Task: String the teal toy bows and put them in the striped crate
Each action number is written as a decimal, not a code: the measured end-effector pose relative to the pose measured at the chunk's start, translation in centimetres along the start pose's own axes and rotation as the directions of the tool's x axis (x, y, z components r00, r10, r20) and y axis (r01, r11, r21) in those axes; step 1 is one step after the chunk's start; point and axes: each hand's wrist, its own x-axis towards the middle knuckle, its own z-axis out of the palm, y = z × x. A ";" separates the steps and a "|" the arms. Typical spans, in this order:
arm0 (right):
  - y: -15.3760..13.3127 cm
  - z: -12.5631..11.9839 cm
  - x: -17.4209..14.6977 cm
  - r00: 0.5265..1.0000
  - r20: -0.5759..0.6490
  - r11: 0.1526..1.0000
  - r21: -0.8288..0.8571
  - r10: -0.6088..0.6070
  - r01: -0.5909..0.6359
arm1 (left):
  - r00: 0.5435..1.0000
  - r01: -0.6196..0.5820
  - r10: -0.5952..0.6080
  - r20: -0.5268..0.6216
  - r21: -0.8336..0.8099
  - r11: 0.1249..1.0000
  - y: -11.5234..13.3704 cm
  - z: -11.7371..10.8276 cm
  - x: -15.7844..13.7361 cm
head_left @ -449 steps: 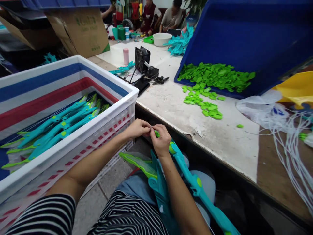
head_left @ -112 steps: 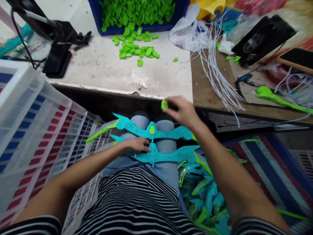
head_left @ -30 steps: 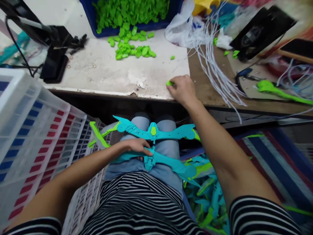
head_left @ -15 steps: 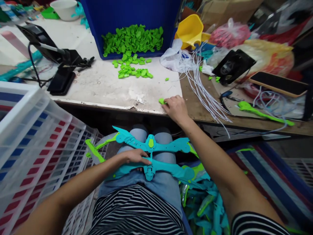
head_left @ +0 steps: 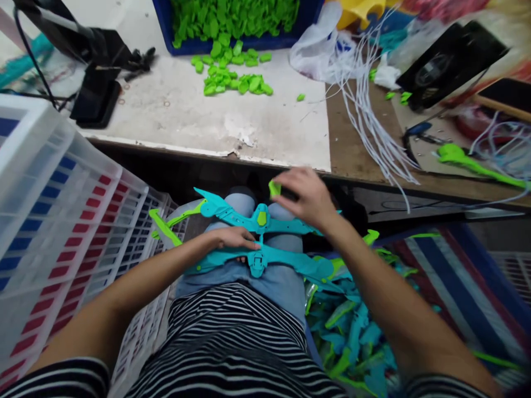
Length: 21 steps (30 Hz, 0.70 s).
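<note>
Across my thighs lie two turquoise plastic toy bow pieces, joined at the middle. The far piece [head_left: 243,220] has a green inlay [head_left: 262,218] at its centre; the centre of the near piece [head_left: 286,258] shows a bare socket [head_left: 258,262]. My left hand [head_left: 235,241] is closed around the near piece, just left of its centre. Between the fingertips of my right hand [head_left: 306,193] is a small green plastic piece [head_left: 274,189], held in the air above the far bow piece. Part of that bow's right side is hidden behind my right hand and forearm.
Loose green pieces [head_left: 236,83] lie on the worktable [head_left: 174,121] before a blue bin [head_left: 166,33]. White cords [head_left: 365,110] hang over the table edge. A white plastic crate [head_left: 99,221] stands left; turquoise and green parts [head_left: 352,326] are heaped at my right.
My right hand has lifted the small green piece off the table edge and brought it toward my lap. The view has tilted down. My left hand keeps its hold.
</note>
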 end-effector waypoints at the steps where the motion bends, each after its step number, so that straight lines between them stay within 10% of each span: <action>1: -1.8 0.6 -2.4 0.999 0.024 0.998 0.039 -0.041 0.040 | 1.000 0.003 -0.003 -0.002 -0.010 1.000 -0.1 0.0 0.0; 8: -8.2 6.8 -13.9 0.997 0.064 0.995 0.090 0.038 -0.044 | 1.000 -0.011 0.012 -0.026 0.039 0.999 -0.5 -0.1 0.4; 21: -9.1 9.3 -14.4 0.950 -0.084 0.942 0.181 0.301 -0.283 | 0.980 -0.139 0.188 -0.064 0.451 0.882 -1.3 -0.2 0.6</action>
